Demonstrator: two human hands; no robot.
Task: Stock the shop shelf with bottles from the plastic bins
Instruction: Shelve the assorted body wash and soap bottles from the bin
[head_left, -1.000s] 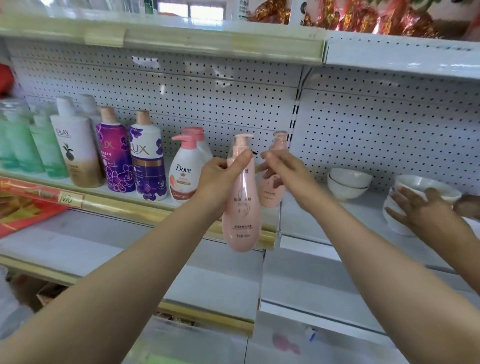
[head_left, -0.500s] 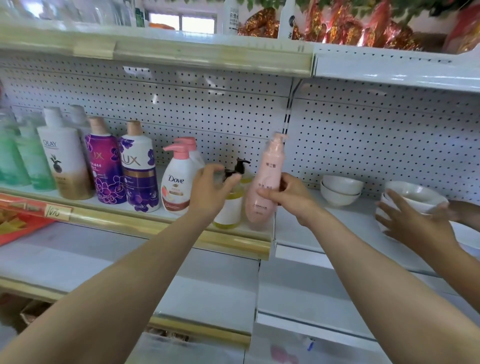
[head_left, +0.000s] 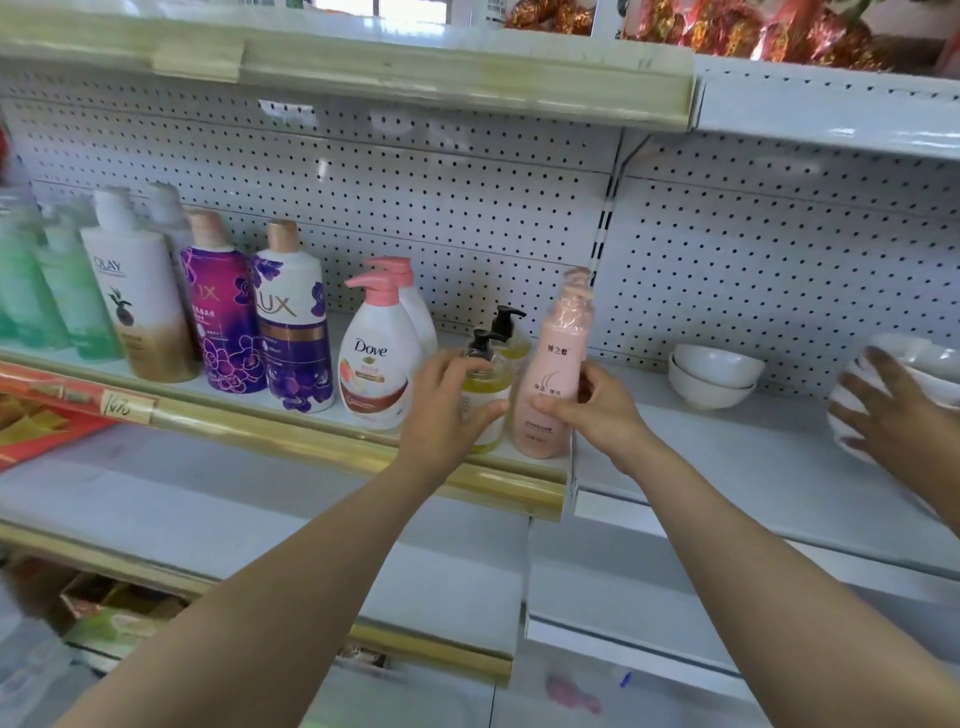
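- Left hand (head_left: 447, 410): fingers and thumb are curled round the front yellow bottle (head_left: 485, 400). Count: 2 yellow bottles with black pumps. The rear yellow bottle (head_left: 515, 347) stands just behind this grip.
- Right hand (head_left: 597, 410): the thumb lies across the front of the pink bottle (head_left: 553, 364) and the fingers are behind it. Count: 1. The bottle stands upright on the shelf (head_left: 311, 441), just right of the left-hand grip.
- Left of the left-hand grip, working outward:
  - 2 Dove bottles (head_left: 376, 358), one behind the other
  - 2 LUX bottles (head_left: 293, 322), side by side
  - 1 OLAY bottle (head_left: 137, 306), with 1 white-capped bottle behind it
  - green bottles (head_left: 78, 301), too blurred to count
- Right of the right-hand grip, apart from it: 2 stacked white bowls (head_left: 714, 374).
- Farther right: another person's hand (head_left: 893, 415), fingers spread, rests on more white bowls (head_left: 930, 358). Their number cannot be told.
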